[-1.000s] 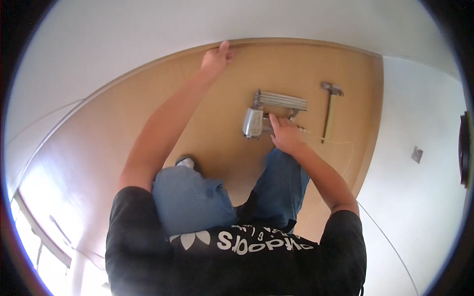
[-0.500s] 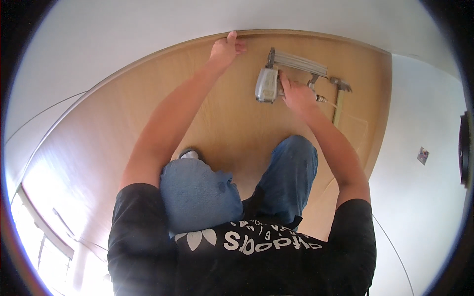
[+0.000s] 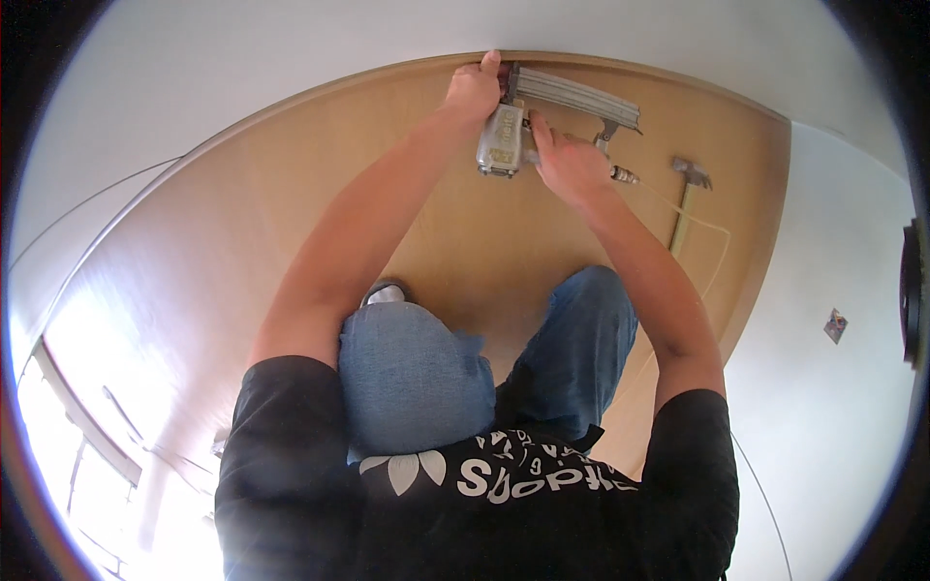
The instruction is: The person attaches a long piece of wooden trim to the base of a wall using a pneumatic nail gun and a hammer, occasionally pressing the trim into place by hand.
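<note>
My right hand (image 3: 573,167) is wrapped round the handle of a pneumatic nail gun (image 3: 501,143), a silver-grey tool with a long ribbed magazine. The gun's nose points at a narrow wood strip (image 3: 387,73) along the foot of the white wall; whether it touches is hard to make out. Just left of the nose is my left hand (image 3: 473,92). Its thumb stretches up against the strip, apart from the fingers, which are bent and partly hidden beside the gun. A thin pale air hose (image 3: 678,206) trails from the fitting behind my right hand.
A claw hammer (image 3: 692,174) lies on the wood-coloured floor (image 3: 465,228) to the right. White walls (image 3: 843,223) rise ahead and at the right. My bent knees in blue jeans (image 3: 417,378) are between my arms. A thin cable (image 3: 97,208) runs at the far left.
My right hand has carried the nail gun up and left, bringing its nose close to the strip. My left hand has slid right along the strip to beside the nose.
</note>
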A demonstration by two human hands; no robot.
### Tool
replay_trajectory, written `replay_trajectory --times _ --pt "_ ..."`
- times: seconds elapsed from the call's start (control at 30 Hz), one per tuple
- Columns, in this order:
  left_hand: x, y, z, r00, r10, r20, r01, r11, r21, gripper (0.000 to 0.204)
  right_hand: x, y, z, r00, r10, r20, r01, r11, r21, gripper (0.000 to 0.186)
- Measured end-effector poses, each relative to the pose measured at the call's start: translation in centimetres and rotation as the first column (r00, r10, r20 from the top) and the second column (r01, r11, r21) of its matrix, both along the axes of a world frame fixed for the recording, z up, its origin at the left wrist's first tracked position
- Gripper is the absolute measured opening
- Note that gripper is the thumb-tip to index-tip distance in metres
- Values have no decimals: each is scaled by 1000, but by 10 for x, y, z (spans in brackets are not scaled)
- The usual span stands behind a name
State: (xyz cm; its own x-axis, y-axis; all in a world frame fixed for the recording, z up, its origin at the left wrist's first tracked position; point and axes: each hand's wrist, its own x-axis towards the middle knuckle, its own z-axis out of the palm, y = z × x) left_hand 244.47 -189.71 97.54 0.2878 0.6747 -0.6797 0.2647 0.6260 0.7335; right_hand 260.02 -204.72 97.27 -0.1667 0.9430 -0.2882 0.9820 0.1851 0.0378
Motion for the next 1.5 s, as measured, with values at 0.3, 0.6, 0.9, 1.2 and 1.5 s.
replay_trajectory --times 0.3,0.6,0.9,1.2,1.5 --pt "12 -8 -7 994 45 -99 -39 997 60 61 -1 -7 -7 997 -55 46 54 998 18 74" --pt "16 -6 -32 989 68 -130 -56 994 93 65 -2 -10 -19 982 -178 54 182 980 -85 81" --pt "12 28 -71 976 92 196 -101 994 38 58 -16 -14 23 984 -141 -109 129 986 -110 91" --pt "-1 41 -72 987 -6 161 10 1000 -22 55 -5 -41 75 -468 -676 -569 264 508 -820 46" --pt "-20 33 -54 984 -7 176 17 999 -52 55 -49 -30 -18 -965 -122 -234 152 467 -871 39"
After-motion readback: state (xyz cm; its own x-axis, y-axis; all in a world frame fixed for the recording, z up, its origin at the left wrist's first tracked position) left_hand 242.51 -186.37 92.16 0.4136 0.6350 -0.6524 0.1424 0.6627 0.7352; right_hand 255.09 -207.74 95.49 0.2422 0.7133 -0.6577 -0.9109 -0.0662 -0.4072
